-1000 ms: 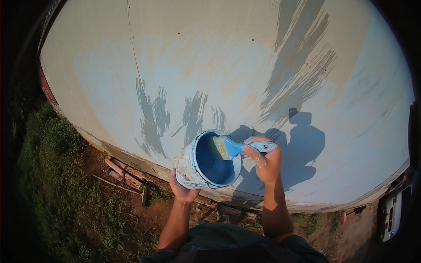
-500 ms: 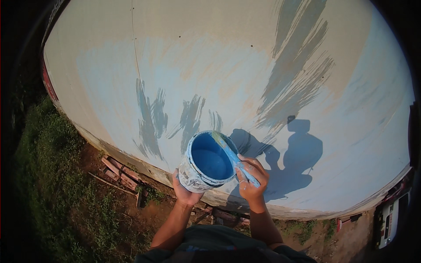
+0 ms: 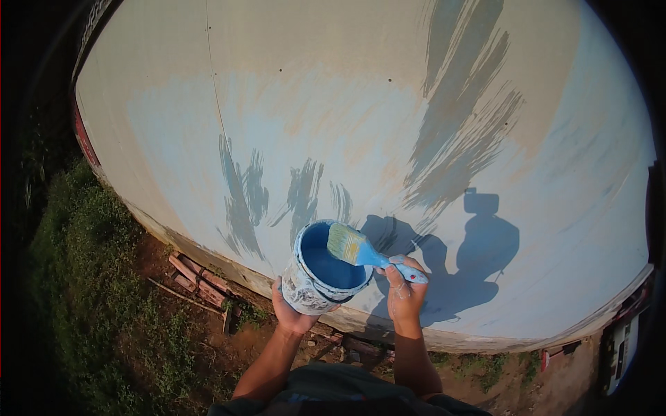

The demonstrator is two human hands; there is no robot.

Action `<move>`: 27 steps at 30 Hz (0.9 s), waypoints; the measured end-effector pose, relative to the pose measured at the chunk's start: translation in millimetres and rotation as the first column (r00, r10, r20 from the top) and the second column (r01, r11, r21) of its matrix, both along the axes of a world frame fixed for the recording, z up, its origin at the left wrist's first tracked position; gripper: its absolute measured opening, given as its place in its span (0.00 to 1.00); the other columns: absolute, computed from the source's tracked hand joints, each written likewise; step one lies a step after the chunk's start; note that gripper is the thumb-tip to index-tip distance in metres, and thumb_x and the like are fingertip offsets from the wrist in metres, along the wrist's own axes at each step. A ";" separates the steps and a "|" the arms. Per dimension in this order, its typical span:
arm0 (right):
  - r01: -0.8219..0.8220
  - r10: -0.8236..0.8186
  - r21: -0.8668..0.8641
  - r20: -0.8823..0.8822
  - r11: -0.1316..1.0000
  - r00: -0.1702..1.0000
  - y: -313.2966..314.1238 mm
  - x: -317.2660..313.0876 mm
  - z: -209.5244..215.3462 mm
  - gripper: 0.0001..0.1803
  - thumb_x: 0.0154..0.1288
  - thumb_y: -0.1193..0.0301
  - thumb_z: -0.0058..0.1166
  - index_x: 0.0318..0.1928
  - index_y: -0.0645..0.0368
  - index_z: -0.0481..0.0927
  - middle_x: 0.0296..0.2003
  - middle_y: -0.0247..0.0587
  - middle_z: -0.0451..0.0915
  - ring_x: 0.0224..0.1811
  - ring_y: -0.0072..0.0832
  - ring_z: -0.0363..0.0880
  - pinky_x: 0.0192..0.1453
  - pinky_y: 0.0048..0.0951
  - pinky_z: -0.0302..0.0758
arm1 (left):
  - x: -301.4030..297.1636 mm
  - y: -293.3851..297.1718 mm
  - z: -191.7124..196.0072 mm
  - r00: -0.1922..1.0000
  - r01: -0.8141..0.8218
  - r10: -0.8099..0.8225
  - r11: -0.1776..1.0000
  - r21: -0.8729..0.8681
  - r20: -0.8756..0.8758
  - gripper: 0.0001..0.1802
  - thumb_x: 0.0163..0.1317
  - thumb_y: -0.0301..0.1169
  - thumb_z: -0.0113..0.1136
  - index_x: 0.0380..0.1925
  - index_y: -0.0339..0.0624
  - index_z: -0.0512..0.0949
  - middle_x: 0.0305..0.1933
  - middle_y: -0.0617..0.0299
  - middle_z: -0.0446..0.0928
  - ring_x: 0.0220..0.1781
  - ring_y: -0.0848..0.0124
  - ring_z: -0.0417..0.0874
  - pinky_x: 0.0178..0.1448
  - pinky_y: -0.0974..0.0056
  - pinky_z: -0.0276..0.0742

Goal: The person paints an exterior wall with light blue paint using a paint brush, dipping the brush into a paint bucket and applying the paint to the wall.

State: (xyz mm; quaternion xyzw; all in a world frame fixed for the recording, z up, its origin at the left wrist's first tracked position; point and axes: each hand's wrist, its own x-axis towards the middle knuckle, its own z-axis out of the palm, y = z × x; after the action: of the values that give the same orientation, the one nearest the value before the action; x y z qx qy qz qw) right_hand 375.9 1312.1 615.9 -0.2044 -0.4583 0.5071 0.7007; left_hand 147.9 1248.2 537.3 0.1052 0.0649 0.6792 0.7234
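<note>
My left hand [image 3: 290, 315] holds a white paint bucket [image 3: 312, 284] from below; blue paint fills its inside, and smears cover its outside. My right hand [image 3: 404, 291] grips the blue handle of a flat paintbrush [image 3: 361, 251]. The brush's pale bristles rest over the bucket's right rim, tilted up and to the left. Both hands are in front of a large pale wall [image 3: 361, 125] partly covered with light blue paint, with darker blue-grey strokes left of the bucket and at upper right.
My shadow [image 3: 479, 256] falls on the wall right of the brush. Red bricks and sticks [image 3: 194, 277] lie on bare soil at the wall's foot. Grass [image 3: 90, 291] covers the ground at left. A white object [image 3: 621, 350] sits at the far right edge.
The brush went down into the bucket half a second ago and has come back up, its bristles now over the right rim. The bucket stays in my left hand.
</note>
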 end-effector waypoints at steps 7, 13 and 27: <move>-0.319 0.199 -0.264 -0.397 0.910 0.896 7.0 -4.6 9.1 0.09 0.71 0.78 0.66 0.49 0.64 0.82 0.41 0.45 0.86 0.41 0.37 0.89 0.50 0.34 0.88 | -11.5 6.3 8.1 0.999 -0.002 0.004 0.999 -0.048 0.041 0.45 0.73 0.67 0.44 0.81 0.54 0.65 0.83 0.50 0.66 0.78 0.37 0.71 0.67 0.16 0.70; -0.488 0.305 -0.246 -0.529 0.838 0.792 25.9 -2.0 -8.8 0.10 0.72 0.77 0.64 0.51 0.63 0.81 0.41 0.47 0.87 0.41 0.40 0.89 0.48 0.32 0.87 | -15.6 17.7 18.1 1.000 0.013 -0.013 1.000 0.005 0.012 0.44 0.73 0.66 0.45 0.80 0.53 0.66 0.83 0.50 0.66 0.78 0.37 0.71 0.68 0.17 0.70; -0.501 -0.513 0.645 0.764 0.577 0.392 29.1 -35.2 183.5 0.14 0.58 0.76 0.77 0.45 0.61 0.90 0.39 0.45 0.90 0.37 0.38 0.88 0.41 0.34 0.84 | -28.9 16.7 40.2 0.995 -0.005 -0.003 0.997 0.078 0.100 0.48 0.71 0.69 0.39 0.83 0.51 0.60 0.84 0.45 0.62 0.79 0.35 0.70 0.66 0.19 0.74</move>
State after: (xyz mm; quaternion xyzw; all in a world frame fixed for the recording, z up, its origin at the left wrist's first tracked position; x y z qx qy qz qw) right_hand 340.7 1341.2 799.4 -0.1017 -0.9376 0.0265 0.3314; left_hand 119.0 1264.9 577.5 0.0994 0.0020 0.6861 0.7207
